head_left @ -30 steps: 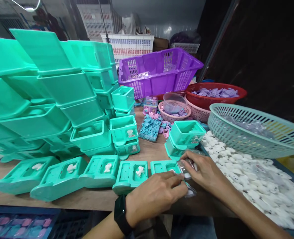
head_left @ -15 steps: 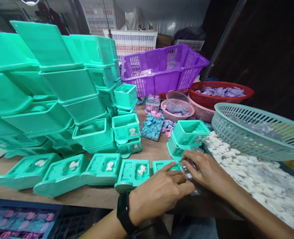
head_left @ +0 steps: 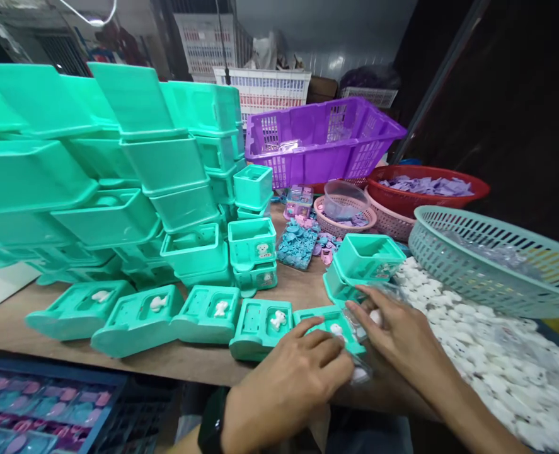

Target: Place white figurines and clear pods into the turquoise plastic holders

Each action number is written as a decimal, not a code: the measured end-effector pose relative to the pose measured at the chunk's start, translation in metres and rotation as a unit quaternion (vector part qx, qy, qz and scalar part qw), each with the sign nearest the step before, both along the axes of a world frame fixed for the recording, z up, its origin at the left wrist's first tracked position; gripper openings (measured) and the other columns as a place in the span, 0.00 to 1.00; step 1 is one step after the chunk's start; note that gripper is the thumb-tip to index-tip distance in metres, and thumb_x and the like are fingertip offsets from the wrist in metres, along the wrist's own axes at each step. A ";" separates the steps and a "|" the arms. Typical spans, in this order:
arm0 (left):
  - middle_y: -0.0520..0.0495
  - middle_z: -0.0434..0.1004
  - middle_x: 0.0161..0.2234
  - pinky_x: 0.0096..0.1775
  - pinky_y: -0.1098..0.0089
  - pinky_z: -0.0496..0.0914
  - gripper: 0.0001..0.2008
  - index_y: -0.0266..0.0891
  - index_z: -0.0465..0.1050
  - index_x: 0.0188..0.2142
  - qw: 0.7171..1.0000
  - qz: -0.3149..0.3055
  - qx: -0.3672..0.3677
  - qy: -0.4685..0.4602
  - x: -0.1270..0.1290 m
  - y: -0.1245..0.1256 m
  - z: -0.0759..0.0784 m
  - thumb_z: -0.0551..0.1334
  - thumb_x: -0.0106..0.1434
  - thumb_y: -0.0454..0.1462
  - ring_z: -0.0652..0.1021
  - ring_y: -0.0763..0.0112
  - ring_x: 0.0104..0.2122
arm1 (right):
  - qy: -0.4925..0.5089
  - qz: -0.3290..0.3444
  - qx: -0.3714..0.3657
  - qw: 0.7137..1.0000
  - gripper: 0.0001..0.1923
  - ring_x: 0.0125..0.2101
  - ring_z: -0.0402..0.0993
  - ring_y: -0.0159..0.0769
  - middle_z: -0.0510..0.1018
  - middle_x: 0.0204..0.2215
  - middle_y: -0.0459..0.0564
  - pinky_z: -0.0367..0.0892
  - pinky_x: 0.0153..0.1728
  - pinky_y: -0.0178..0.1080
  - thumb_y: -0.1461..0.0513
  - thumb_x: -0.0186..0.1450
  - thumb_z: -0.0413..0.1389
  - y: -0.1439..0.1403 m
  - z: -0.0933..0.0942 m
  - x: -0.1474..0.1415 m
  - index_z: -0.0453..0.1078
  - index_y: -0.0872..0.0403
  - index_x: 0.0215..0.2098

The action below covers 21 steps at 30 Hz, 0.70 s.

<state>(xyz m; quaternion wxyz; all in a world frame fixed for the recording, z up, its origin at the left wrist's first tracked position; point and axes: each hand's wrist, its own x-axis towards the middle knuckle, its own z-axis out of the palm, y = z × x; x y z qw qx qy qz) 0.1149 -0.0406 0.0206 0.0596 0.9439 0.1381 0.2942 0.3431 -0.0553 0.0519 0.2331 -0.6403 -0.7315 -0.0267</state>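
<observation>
My left hand is curled over the front of a teal plastic box, its forefinger touching the box's face. A clear plastic packet with something white inside pokes out from under its fingers. At the box's right end, my right hand is closed, with a small white figure between thumb and fingers. Clear film lies by its fingertips. A white dog figure sits in the box's recess, partly behind my left fingers. To the left, a row of similar teal boxes holds white dog figures.
Stacked teal bins rise on the left. Two stacked teal boxes stand behind my hands. White figures cover the right side beside a pale green basket. Farther back are a purple crate and a red basin.
The view has shifted, so the scene sits farther right. My right hand's fingers have moved apart from my left, showing the white figure in them and more of the box's recess.
</observation>
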 end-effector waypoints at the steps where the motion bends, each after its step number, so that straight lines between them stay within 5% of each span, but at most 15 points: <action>1: 0.43 0.84 0.50 0.67 0.59 0.68 0.07 0.37 0.71 0.47 1.000 0.012 -0.002 -0.006 -0.007 -0.005 0.000 0.55 0.76 0.32 0.83 0.65 0.51 | 0.026 -0.002 -0.001 1.000 0.23 0.28 0.83 0.44 0.85 0.30 0.52 0.72 0.28 0.42 0.49 0.75 0.49 -0.004 0.001 -0.004 0.75 0.55 0.54; 4: 0.44 0.84 0.50 0.68 0.61 0.65 0.10 0.36 0.72 0.49 0.998 0.039 0.006 -0.047 -0.021 -0.016 -0.002 0.52 0.77 0.31 0.82 0.69 0.50 | 0.053 0.060 -0.013 0.997 0.21 0.40 0.85 0.43 0.88 0.40 0.49 0.76 0.42 0.44 0.50 0.77 0.46 -0.016 -0.004 -0.016 0.78 0.48 0.51; 7: 0.45 0.85 0.49 0.68 0.62 0.64 0.12 0.35 0.72 0.49 0.996 0.050 0.037 -0.068 -0.028 -0.021 -0.004 0.51 0.77 0.31 0.82 0.69 0.50 | -0.037 0.123 0.005 0.992 0.23 0.52 0.81 0.48 0.85 0.51 0.47 0.66 0.57 0.55 0.53 0.79 0.42 -0.023 -0.018 -0.021 0.79 0.44 0.51; 11: 0.45 0.86 0.49 0.69 0.61 0.64 0.12 0.35 0.73 0.49 0.996 0.059 0.040 -0.057 -0.032 -0.026 -0.009 0.51 0.78 0.31 0.82 0.69 0.51 | -0.189 0.117 0.066 0.973 0.23 0.50 0.78 0.56 0.84 0.53 0.44 0.59 0.47 0.56 0.54 0.79 0.41 -0.030 -0.031 -0.020 0.77 0.42 0.55; 14: 0.44 0.85 0.51 0.69 0.62 0.63 0.13 0.34 0.73 0.49 0.996 0.060 0.029 -0.063 -0.033 -0.028 -0.013 0.50 0.78 0.31 0.81 0.69 0.53 | -0.276 0.131 0.119 0.945 0.22 0.47 0.76 0.52 0.85 0.52 0.47 0.55 0.46 0.54 0.58 0.79 0.41 -0.035 -0.031 -0.020 0.74 0.49 0.59; 21: 0.40 0.85 0.51 0.69 0.61 0.66 0.12 0.34 0.73 0.49 0.995 0.043 -0.003 -0.089 -0.033 -0.029 -0.016 0.52 0.76 0.30 0.83 0.67 0.53 | -0.297 0.135 0.139 0.935 0.22 0.47 0.76 0.50 0.86 0.49 0.51 0.54 0.47 0.54 0.64 0.78 0.40 -0.040 -0.030 -0.031 0.69 0.60 0.63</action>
